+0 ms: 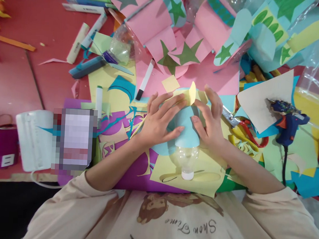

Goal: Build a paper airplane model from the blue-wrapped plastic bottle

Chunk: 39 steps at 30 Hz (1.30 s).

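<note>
A clear plastic bottle [187,158] lies with its white cap [187,175] toward me, and light blue paper [187,124] wraps its body. Across the far part of the wrap runs a yellow paper strip [192,94] with one end curled up. My left hand [162,121] presses the strip with its fingers, its thumb resting along the bottle's side. On the other side, my right hand [211,118] holds the bottle between thumb and bent fingers, the index fingertip beside the strip. The bottle's far end is partly hidden by the strip and fingers.
Right of my hands lie red-handled scissors [251,133] and a blue glue gun [287,122] with its tip over white paper. Pink paper pieces with green stars [188,51] stand ahead. Markers [78,44], paper scraps and a phone [77,138] are to the left.
</note>
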Motion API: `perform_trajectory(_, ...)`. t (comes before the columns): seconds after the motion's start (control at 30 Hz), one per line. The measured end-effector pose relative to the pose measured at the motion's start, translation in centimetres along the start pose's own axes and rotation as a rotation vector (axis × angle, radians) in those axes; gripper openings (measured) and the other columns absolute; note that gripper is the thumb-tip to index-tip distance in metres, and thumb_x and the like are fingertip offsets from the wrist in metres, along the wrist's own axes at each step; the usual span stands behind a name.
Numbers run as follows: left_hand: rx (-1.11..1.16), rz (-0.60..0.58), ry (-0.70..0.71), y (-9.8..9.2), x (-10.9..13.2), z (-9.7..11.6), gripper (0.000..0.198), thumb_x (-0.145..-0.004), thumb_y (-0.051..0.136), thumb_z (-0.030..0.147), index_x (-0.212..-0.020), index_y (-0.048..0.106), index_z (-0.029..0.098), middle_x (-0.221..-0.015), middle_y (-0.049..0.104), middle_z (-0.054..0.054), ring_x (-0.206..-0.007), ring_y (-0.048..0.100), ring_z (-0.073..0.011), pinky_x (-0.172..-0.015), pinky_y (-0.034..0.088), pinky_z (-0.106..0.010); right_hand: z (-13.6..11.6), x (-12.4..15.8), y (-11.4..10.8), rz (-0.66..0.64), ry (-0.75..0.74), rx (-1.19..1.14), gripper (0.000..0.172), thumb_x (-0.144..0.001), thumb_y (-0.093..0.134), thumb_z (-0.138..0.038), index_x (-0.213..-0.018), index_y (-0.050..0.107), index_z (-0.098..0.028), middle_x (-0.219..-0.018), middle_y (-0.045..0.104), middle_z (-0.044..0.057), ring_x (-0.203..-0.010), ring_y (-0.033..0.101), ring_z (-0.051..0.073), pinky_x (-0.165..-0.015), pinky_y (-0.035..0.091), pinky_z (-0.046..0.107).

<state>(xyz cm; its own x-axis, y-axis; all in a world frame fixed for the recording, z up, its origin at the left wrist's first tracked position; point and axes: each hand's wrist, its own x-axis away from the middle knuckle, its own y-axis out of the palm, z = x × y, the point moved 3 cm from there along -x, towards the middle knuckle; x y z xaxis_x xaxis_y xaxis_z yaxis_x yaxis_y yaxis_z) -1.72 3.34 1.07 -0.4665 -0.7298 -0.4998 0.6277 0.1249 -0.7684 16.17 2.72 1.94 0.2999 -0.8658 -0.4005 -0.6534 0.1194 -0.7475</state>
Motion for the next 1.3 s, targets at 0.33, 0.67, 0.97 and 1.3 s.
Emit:
perform_trajectory(0.33,-0.024,-0.067,-0.029,0.6,0.1,-0.6,0.068,-0.092,0.030,0.064,-0.151,0.025,0.031,-0.160,0.027,-0.007,-0.147,0.025,-0.0315,-0.120,0.014,-0.053,0.1,0.0,0.3,-0.008,-0.031,0.075,0.043,-0.101,0.028,-0.040,-0.144,0.030,-0.034,-0.154,0.029,0.005,-0.144,0.030,0.027,-0.115,0.032,0.054)
perform_trajectory(0.67,0.019,-0.049,-0.037,0.9,0.1,-0.6,0.076,-0.092,0.028,0.066,-0.155,0.011,0.028,-0.162,0.021,-0.009,-0.148,0.023,-0.0310,-0.121,0.013,-0.053,0.2,-0.1,0.4,-0.037,0.001,0.013,0.054,-0.101,0.026,-0.043,-0.152,0.011,-0.040,-0.156,0.029,0.003,-0.145,0.029,0.028,-0.116,0.029,0.056)
perform_trajectory(0.97,0.017,-0.055,-0.016,1.0,0.2,-0.6,0.073,-0.093,0.027,0.064,-0.155,0.012,0.028,-0.163,0.020,-0.008,-0.149,0.021,-0.0310,-0.121,0.012,-0.053,0.3,-0.1,0.5,-0.059,-0.014,0.053,0.056,-0.101,0.024,-0.042,-0.154,0.004,-0.041,-0.153,0.031,0.004,-0.144,0.030,0.027,-0.117,0.028,0.055)
perform_trajectory(1.3,0.047,-0.085,-0.014,1.3,0.2,-0.7,0.067,-0.094,0.025,0.061,-0.154,0.017,0.031,-0.163,0.017,-0.007,-0.150,0.018,-0.0323,-0.121,0.011,-0.056,0.4,0.1,0.9,-0.087,-0.038,0.085,0.057,-0.101,0.020,-0.040,-0.155,0.001,-0.039,-0.158,0.024,0.004,-0.146,0.025,0.028,-0.117,0.027,0.056)
